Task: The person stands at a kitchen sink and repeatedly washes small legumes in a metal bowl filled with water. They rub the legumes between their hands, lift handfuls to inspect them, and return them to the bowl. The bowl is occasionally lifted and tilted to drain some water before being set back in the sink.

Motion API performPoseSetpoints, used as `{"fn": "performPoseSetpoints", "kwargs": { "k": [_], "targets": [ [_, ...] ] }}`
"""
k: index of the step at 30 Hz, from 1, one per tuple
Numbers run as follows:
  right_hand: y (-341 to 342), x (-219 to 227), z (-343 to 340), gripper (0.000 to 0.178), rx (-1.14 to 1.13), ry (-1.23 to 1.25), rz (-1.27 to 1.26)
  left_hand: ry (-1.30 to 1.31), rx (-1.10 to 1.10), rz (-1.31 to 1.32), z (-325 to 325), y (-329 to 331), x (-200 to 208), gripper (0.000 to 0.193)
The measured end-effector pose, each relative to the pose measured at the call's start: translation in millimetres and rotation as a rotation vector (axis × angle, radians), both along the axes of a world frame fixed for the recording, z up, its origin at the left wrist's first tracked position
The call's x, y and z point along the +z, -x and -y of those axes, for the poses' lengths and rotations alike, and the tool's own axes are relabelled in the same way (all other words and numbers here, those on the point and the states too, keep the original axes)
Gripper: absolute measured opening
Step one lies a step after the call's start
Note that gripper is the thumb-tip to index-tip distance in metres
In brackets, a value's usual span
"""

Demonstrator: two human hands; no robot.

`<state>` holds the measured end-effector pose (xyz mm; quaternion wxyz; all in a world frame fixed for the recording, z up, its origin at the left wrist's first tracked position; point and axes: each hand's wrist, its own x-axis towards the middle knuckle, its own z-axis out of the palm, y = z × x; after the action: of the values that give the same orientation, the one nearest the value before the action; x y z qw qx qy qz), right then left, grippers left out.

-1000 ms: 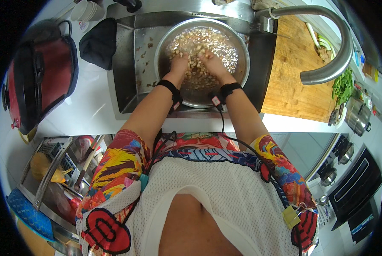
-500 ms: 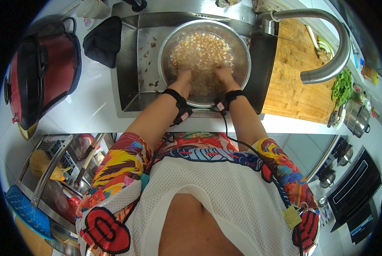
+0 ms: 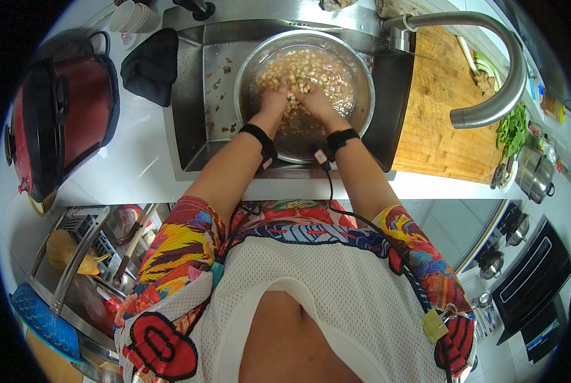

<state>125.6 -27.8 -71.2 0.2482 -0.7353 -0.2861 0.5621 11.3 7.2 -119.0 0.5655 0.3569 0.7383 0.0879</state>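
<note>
Hands both down in the bowl (image 3: 355,76), which sits in the sink (image 3: 199,96) under the tap (image 3: 489,64). Left hand (image 3: 274,101) and right hand (image 3: 312,102) touch, fingers seemingly curled into the pale chunks (image 3: 317,67); can't tell the grip exactly, water's murky.

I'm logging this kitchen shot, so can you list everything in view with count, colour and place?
bowl: one, steel, in the sink, holding pale food pieces in water
sink: one, steel, top centre
tap: one, steel, arching over the board
cutting board: one, wooden, right of the sink
greens: one bunch, green, right of the board
cooker: one, red and black, left counter
cloth: one, black, left of the sink
left hand: in the bowl, black wristband
right hand: in the bowl, black wristband
</note>
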Motion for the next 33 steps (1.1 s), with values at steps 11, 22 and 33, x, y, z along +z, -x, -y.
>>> {"fn": "performPoseSetpoints", "kwargs": {
  "k": [11, 22, 33],
  "targets": [
    [-81.7, -57.4, -34.9, 0.034, -0.044, -0.148, 0.146, 0.0, -0.146, 0.122, -53.2, 9.0, 27.3, 0.041],
    [4.2, -34.8, -13.8, 0.046, -0.156, -0.028, -0.317, 0.523, 0.396, 0.639, -6.7, -1.6, -2.6, 0.053],
    [-33.4, -9.0, -4.1, 0.023, -0.012, -0.165, 0.168, -0.027, -0.093, 0.165, -7.5, 4.0, 30.8, 0.026]
  ]
}}
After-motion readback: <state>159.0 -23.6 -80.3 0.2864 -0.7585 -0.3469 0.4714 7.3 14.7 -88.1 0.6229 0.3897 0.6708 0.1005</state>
